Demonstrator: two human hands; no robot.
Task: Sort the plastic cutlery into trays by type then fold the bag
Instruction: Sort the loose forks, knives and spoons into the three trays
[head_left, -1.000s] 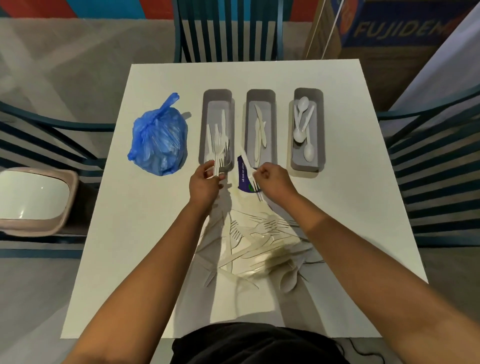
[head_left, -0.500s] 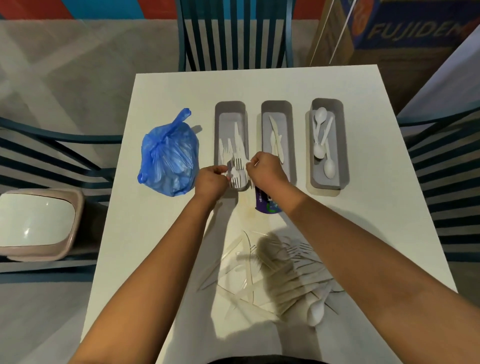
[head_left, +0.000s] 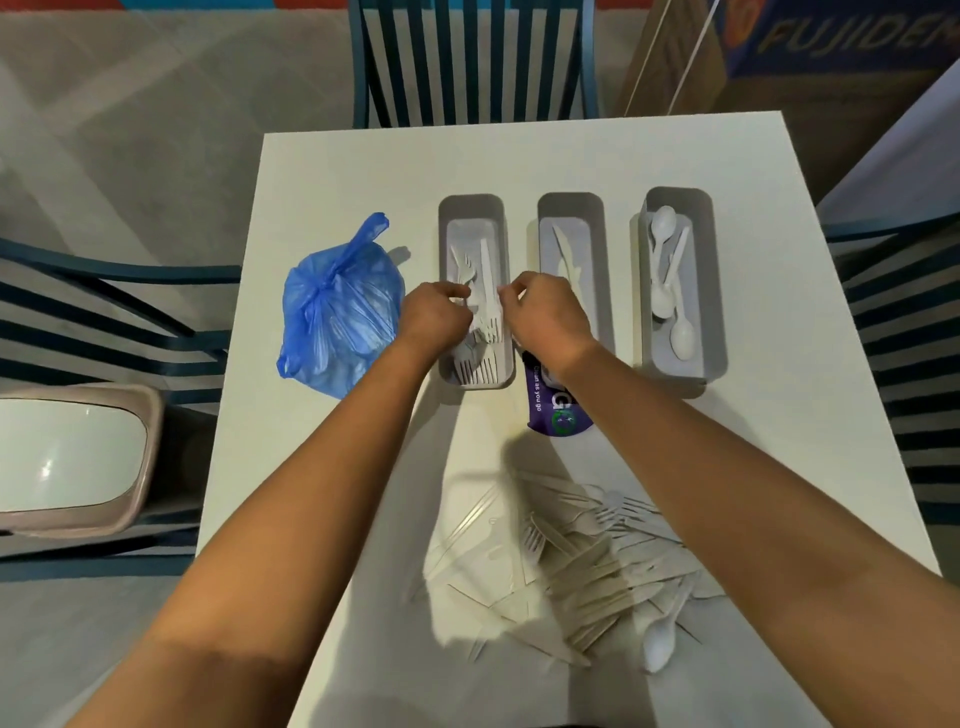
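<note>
I have both hands, left hand (head_left: 434, 316) and right hand (head_left: 540, 314), pinching forks (head_left: 480, 312) over the fork tray (head_left: 471, 208); next I'd release, then reach for the loose pile (head_left: 597, 566).

The scene is lit fairly brightly from overhead and slightly behind the viewer. A broad, soft-edged shadow is cast on the white table (head_left: 519, 161) beneath the forearms, darkening part of the loose cutlery pile (head_left: 597, 566). A small glare patch is seen on the bin (head_left: 72, 457) left of the table. Straight edges are bowed by wide-angle distortion. Slight softness is noted throughout.
</note>
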